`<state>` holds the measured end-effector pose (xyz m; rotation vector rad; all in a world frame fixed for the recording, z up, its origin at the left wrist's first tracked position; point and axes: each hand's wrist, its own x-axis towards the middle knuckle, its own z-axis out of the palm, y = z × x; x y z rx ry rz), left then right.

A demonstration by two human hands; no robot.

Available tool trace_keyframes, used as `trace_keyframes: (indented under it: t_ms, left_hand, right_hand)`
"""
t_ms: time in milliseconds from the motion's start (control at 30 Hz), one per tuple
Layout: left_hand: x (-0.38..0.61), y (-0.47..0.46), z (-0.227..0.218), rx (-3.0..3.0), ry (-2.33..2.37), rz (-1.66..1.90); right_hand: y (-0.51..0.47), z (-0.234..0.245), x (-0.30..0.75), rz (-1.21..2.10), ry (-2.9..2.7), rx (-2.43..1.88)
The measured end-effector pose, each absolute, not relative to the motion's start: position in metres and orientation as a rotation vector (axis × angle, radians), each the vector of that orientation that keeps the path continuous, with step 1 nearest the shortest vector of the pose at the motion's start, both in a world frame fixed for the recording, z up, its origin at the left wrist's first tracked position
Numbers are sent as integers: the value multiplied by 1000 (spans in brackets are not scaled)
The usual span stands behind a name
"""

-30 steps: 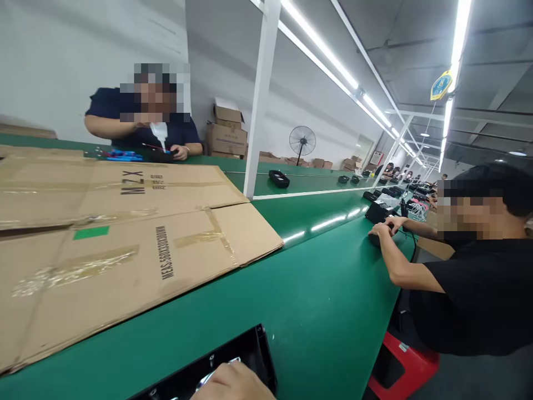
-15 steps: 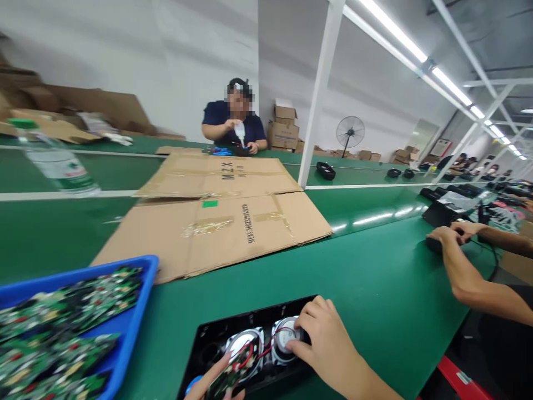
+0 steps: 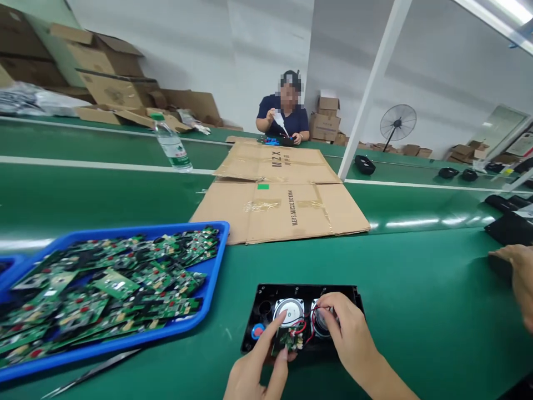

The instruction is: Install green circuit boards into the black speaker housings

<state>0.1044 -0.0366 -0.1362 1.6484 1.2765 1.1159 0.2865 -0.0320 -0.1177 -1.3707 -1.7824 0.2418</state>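
Observation:
A black speaker housing (image 3: 270,293) lies on the green bench before me, with two round speakers in it, the left speaker (image 3: 293,308) and the right speaker (image 3: 320,325). My left hand (image 3: 255,369) pinches a small green circuit board (image 3: 287,338) by its edges, over the housing's front side. Red and black wires (image 3: 310,328) run from this board to the speakers. Over the right speaker, my right hand (image 3: 352,336) has thumb and forefinger closed on a wire; its other fingers partly cover that speaker. A blue round part (image 3: 257,331) sits in the housing's left end.
At left is a blue tray (image 3: 222,250) heaped with circuit boards (image 3: 116,283); metal tweezers (image 3: 91,373) lie before it. Flattened cardboard (image 3: 270,216) and a water bottle (image 3: 172,145) stand beyond. A co-worker (image 3: 283,116) sits opposite; another person's hand (image 3: 518,272) is at right.
My view has swung left, so the tray shows more fully and the right-hand neighbour less. My left hand and the circuit board have come further into view. Both hands stay at the housing.

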Motion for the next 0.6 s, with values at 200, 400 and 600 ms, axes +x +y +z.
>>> trace_keyframes:
  t_ms: [200, 400, 600]
  left_hand:
    - [108, -39, -142, 1695, 1279, 1147]
    - [109, -39, -141, 1678, 1279, 1154]
    - [108, -39, -142, 1757, 1372, 1172]
  right_hand:
    - [-28, -114, 283, 614, -1685, -1250]
    - [-29, -108, 288, 802, -1561, -1407]
    - [-32, -108, 283, 574, -1820, -1369]
